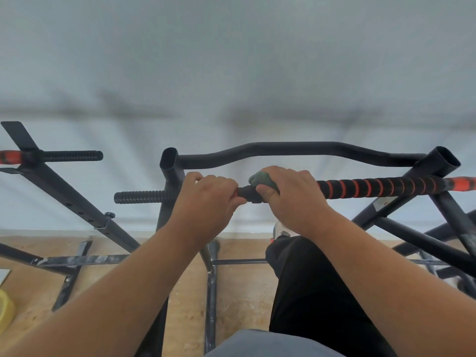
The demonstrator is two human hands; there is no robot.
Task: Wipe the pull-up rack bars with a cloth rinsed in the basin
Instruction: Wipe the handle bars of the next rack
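A black pull-up rack fills the view. Its near bar has a black grip with orange spiral stripes and runs left to right. My left hand grips this bar near the left upright. Just to its right, my right hand holds a green cloth wrapped against the same bar; only a bunched corner of the cloth shows above my fingers. A bent black bar runs behind, higher up. The basin is not clearly in view.
A second rack with a ribbed black grip stands at the left. Base rails lie on the wooden floor below. My raised knee in black trousers is under my right arm. A yellow object sits at the left edge. A white wall lies behind.
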